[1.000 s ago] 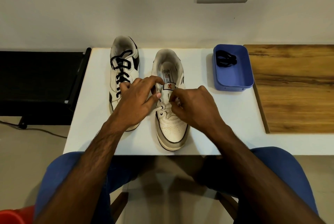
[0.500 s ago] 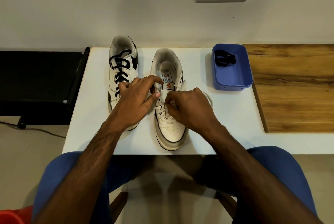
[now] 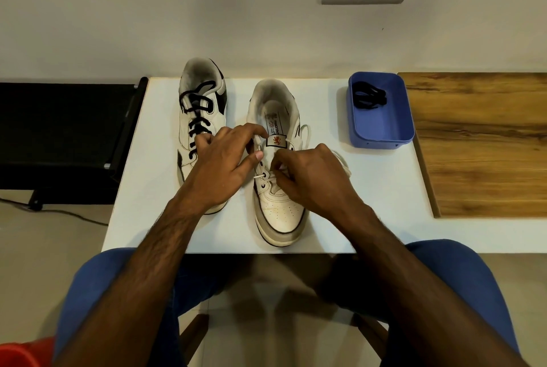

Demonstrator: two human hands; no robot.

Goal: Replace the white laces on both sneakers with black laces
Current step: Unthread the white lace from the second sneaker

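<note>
White worktop [image 3: 370,204] against the wall, wooden board [image 3: 479,141] butted to its right side, black bench [image 3: 59,130] to its left. Two sneakers sit side by side on the worktop, toes toward the person.

Left sneaker [image 3: 201,112]: already carries a black lace [image 3: 196,118] up its eyelets, ends loose near the collar, not tied as far as I can tell. Partly hidden under the left hand.

Right sneaker [image 3: 279,212]: white lace [image 3: 263,178] partway out. Upper eyelets look empty, one crossing remains low on the tongue, loose lace trails off the shoe's right side onto the worktop.

Blue tray [image 3: 381,136] near the right sneaker, well apart from the hands; a second black lace [image 3: 368,96] bundled inside, untouched.

Left hand [image 3: 225,165]: fingers curled over the right sneaker's left eyelet flap, holding it steady, thumb on the edge.

Right hand [image 3: 307,174]: fingertips pinching the white lace near the lower eyelets; exact grip partly hidden by knuckles.

Progress, my read: roughly halfway. One shoe relaced. Left: finish pulling the white lace, thread the tray's black lace, maybe tie both.
</note>
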